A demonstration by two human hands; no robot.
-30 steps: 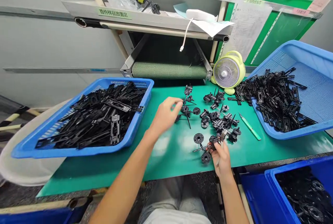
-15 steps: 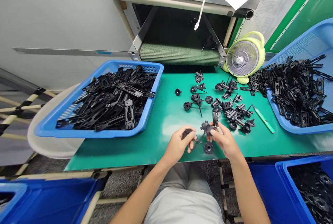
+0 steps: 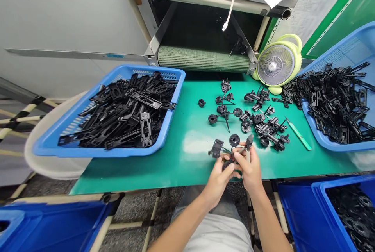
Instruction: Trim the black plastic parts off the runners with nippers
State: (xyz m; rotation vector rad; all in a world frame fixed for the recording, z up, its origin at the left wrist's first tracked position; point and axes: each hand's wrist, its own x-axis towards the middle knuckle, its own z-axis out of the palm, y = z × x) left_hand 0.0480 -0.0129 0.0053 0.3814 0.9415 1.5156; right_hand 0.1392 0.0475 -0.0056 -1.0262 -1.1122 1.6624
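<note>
My left hand (image 3: 218, 179) is closed on a black plastic moulding (image 3: 217, 148), a branched piece with a blocky end and round discs on thin arms. One of its discs (image 3: 234, 140) stands up between my hands. In my right hand (image 3: 249, 168) is a pair of cutting pliers (image 3: 249, 142), dark head pointing up and pale handles in the palm. The right fingertips also touch the moulding near its middle, where fingers partly hide it. Beyond my hands lie similar black mouldings (image 3: 225, 110) on the green table (image 3: 170, 166).
A blue basket (image 3: 168, 127) of long black parts stands left; another blue basket (image 3: 345, 148) of black parts stands right. A green-handled craft knife (image 3: 299, 134) lies near a pile of mouldings (image 3: 268, 127). At the back are a yellow-green fan (image 3: 277, 64) and a conveyor belt (image 3: 202, 57).
My left hand has moved right, closer to my right hand. The moulding has been turned, its blocky end now at upper left. The pliers stay in my right hand.
</note>
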